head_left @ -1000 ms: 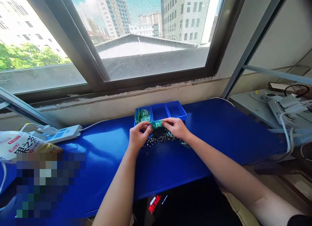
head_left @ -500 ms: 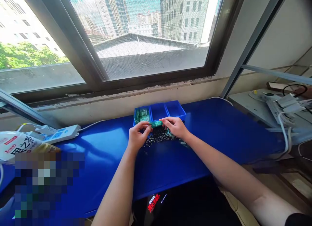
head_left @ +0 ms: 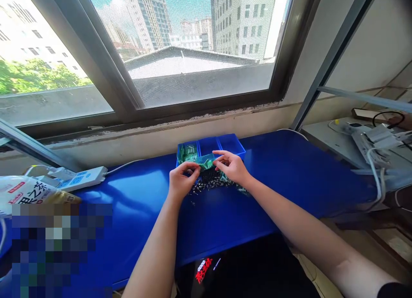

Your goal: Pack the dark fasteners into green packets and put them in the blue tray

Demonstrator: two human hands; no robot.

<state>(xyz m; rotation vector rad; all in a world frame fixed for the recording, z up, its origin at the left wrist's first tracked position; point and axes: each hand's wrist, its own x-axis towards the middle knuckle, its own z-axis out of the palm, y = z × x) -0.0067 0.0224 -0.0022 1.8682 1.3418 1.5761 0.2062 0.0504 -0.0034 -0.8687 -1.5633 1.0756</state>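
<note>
pinching green packet (head_left: pixel 206 161) by opposite ends, left hand (head_left: pixel 183 180) and right hand (head_left: pixel 234 167) seemingly keep it spread above small parts (head_left: pixel 209 182).

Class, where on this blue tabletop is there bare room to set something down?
Blue tabletop lies bare right of the right forearm, between the forearms nearer the person, and between the power strip and left forearm. It's crowded around the hands, small metal-and-black parts and tray. The lower-left corner is pixelated.
</note>
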